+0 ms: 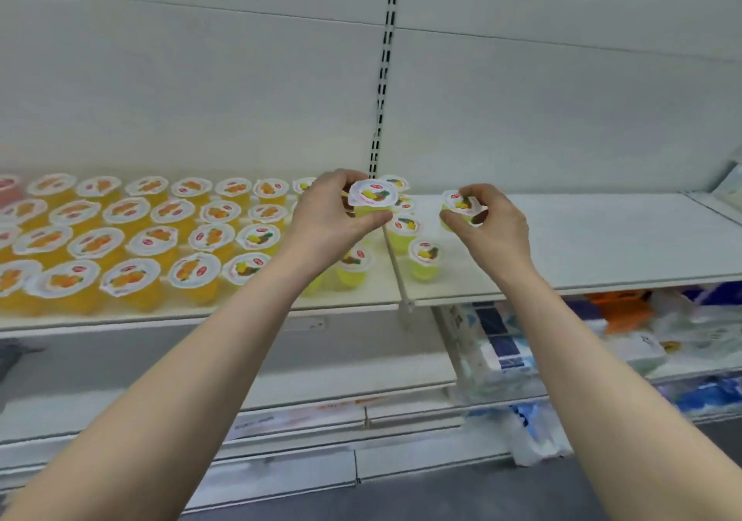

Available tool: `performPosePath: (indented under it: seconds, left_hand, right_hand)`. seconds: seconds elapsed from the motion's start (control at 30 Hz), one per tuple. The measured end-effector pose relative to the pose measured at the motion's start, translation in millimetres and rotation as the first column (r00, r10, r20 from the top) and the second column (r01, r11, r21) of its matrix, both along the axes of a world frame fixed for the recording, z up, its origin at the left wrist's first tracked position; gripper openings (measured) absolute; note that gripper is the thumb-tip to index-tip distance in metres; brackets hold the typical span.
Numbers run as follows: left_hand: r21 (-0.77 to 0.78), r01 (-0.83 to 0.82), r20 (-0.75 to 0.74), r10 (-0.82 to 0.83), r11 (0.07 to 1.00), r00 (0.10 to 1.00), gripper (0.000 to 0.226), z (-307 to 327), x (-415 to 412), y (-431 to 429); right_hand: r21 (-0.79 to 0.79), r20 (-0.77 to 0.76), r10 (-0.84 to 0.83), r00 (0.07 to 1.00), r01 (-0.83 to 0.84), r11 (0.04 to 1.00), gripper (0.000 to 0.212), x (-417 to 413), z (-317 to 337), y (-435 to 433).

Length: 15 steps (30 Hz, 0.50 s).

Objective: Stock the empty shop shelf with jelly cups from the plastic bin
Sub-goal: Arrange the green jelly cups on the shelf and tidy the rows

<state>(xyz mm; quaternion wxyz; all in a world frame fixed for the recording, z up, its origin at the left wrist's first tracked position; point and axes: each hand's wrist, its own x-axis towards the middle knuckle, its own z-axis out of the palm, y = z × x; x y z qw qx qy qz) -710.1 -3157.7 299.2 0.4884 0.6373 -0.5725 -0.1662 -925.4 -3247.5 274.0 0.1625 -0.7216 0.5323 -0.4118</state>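
A yellow jelly cup (369,199) with a white foil lid sits in the grip of the left hand (327,219) at the middle of the frame. Fingers and thumb curl round its sides, and it is held above the shelf near the seam between the 2 boards. Just right of it the right hand (496,231) pinches a second yellow cup (459,204) low over the rear of the right board; whether it touches the board cannot be told. Below and between the hands a few yellow cups (425,259) already stand around the seam. The left half of the frame is filled by rows of orange cups (120,235), about 4 deep, reaching the front edge. The shelf (610,239) running toward the right of the frame shows only white board past those few yellow cups. Judged from this, the left board is nearly stocked and the right one barely begun, so much of the job remains. The plastic bin is out of view. A slotted upright (384,79) rises behind the hands, and wrapped packages (502,352) fill the lower shelf at lower right.
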Motion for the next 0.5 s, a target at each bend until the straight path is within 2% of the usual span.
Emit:
performPosePath:
  seconds: [0.17, 0.33, 0.5]
  left_hand:
    - [0.002, -0.103, -0.009, 0.103, 0.995, 0.995, 0.043, 0, -15, -30]
    - [0.053, -0.2, 0.018, 0.2, 0.978, 0.98, 0.049, -3, -24, -48]
    - [0.065, -0.266, 0.012, 0.265, 0.962, 0.964, 0.051, 0, -29, -57]
  right_hand:
    - [0.162, -0.146, 0.101, 0.984, -0.077, 0.984, 0.039, -6, -17, -55]
    - [0.194, -0.198, 0.219, 0.955, -0.181, 0.964, 0.041, 2, -30, -93]
    - [0.197, -0.207, 0.263, 0.942, -0.224, 0.955, 0.039, 14, -32, -124]
